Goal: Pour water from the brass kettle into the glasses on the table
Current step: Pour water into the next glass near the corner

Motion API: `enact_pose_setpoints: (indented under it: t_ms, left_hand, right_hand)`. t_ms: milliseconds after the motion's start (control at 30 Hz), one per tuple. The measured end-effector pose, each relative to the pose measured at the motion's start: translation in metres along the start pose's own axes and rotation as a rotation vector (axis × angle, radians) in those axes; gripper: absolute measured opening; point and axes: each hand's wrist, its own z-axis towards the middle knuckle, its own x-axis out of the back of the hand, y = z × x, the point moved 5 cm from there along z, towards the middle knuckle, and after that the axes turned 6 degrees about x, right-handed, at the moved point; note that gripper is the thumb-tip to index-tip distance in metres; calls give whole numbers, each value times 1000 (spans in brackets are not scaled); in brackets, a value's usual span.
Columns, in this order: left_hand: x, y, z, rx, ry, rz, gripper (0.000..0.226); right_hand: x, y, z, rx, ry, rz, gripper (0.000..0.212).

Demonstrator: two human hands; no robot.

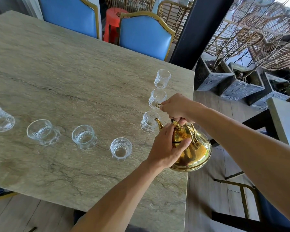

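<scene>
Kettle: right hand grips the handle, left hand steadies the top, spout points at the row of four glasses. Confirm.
One error. The head view shows the kettle with its spout at the nearest glass of the column of three. The right hand on the handle and left hand on the top are correct.

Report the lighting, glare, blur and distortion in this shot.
Head view: soft, even daylight, with only faint shadows on the table; bright glare patches on the polished brass kettle; wide-angle bending tilts the dark pillar and stretches the leftmost glass; the centre is sharp and the far edges look slightly softer.
</scene>
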Motion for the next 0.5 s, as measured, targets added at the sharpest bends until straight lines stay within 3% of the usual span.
enact_pose_setpoints:
  t_ms: [200,400,500]
  left_hand:
    - [1,3,0,-40,-21,78,89]
    - [6,9,-2,-127,-44,144,75]
    - [5,7,0,-171,-88,208,78]
  right_hand:
    - [7,6,-14,23,35,85,38]
    - [14,19,-30,62,97,235,32]
    - [17,26,-39,70,148,291,33]
